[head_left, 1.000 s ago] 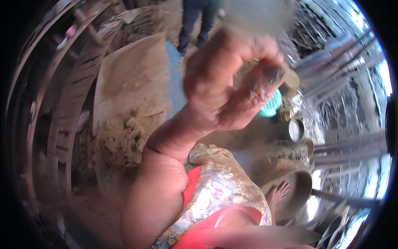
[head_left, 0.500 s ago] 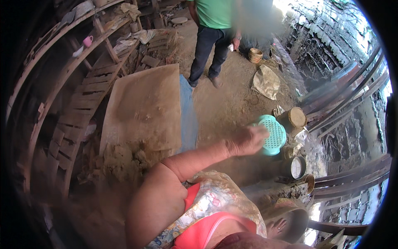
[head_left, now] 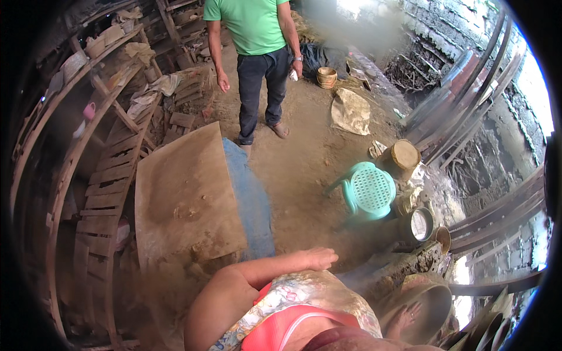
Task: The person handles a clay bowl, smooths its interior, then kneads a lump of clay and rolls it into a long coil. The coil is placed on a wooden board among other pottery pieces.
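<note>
My left hand (head_left: 320, 258) is low over my dusty floral apron (head_left: 316, 286), its fingers loosely curled with nothing seen in them. My right hand (head_left: 405, 316) is at the lower right with fingers spread, inside or against a large round clay-coloured basin (head_left: 433, 298). Ahead and to the left lies a dirt-covered board (head_left: 184, 193) with a clay heap at its near end, over a blue sheet (head_left: 249, 205). A turquoise perforated plastic stool (head_left: 369, 192) stands beyond my left hand.
Another person in a green shirt (head_left: 246, 26) stands ahead on the dirt floor (head_left: 293, 158). Wooden racks (head_left: 105, 164) line the left. A sack (head_left: 350, 111), baskets (head_left: 326, 77), round containers (head_left: 417, 224) and leaning boards (head_left: 456, 99) are on the right.
My left hand has dropped from in front of the camera down to my apron. The view has shifted, showing more of the other person, whose arms hang down.
</note>
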`<state>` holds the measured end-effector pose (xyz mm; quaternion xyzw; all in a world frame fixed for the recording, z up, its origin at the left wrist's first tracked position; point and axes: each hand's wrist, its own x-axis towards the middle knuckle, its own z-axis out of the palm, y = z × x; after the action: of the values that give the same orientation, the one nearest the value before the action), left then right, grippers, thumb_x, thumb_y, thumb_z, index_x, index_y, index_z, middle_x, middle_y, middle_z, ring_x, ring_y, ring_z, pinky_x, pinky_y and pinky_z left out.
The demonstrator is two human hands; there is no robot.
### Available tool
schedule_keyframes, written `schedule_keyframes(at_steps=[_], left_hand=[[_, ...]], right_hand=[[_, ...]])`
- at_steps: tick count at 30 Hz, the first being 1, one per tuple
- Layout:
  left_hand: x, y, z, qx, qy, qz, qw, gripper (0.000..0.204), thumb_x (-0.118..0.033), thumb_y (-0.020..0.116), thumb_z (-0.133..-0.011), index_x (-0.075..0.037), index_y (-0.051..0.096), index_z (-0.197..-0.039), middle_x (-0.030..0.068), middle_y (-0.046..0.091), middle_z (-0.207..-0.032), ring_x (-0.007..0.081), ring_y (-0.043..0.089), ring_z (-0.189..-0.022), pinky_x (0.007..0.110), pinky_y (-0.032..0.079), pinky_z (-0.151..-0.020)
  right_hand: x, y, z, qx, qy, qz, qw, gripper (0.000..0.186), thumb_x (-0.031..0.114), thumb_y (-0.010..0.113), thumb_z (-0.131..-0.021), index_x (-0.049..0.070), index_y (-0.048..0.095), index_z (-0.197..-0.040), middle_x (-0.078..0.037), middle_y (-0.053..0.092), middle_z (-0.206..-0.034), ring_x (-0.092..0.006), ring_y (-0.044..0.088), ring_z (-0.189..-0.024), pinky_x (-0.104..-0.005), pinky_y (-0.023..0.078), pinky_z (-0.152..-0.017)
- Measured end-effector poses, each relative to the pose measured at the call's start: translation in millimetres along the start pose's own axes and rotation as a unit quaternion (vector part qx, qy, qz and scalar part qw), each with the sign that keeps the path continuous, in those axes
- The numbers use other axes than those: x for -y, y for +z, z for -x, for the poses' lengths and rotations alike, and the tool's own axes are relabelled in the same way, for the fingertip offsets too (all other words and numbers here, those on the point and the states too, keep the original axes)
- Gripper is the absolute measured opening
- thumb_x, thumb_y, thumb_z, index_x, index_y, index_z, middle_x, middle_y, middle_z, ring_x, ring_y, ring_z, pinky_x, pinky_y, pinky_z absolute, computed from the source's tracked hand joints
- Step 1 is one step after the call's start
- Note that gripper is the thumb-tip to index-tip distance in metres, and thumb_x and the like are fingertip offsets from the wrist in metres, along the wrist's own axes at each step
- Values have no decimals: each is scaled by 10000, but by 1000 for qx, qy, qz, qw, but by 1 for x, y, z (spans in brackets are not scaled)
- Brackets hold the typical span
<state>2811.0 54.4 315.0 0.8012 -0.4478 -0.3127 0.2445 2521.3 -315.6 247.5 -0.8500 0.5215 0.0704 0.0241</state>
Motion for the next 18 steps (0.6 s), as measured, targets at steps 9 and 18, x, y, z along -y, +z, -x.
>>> schedule_keyframes(at_steps=[9, 18], left_hand=[[-25, 20, -10, 56, -12, 8, 998, 195, -138, 560, -777, -9, 599, -918, 209, 593, -956, 387, 579, -907, 484, 463, -745], [-66, 33, -3, 14, -21, 2, 1000, 203, -177, 541, -809, -22, 566, -939, 189, 554, -972, 380, 555, -936, 467, 450, -768]], right_hand=[[12, -13, 9, 5, 5, -20, 1000, 601, 401, 386, -936, 218, 184, -1472, 39, 108, -1542, -224, 137, -1407, -555, 143, -1092], [13, -20, 17, -4, -22, -49, 999, 591, 365, 374, -938, 192, 185, -1471, -17, 131, -1539, -243, 139, -1405, -523, 102, -1110]])
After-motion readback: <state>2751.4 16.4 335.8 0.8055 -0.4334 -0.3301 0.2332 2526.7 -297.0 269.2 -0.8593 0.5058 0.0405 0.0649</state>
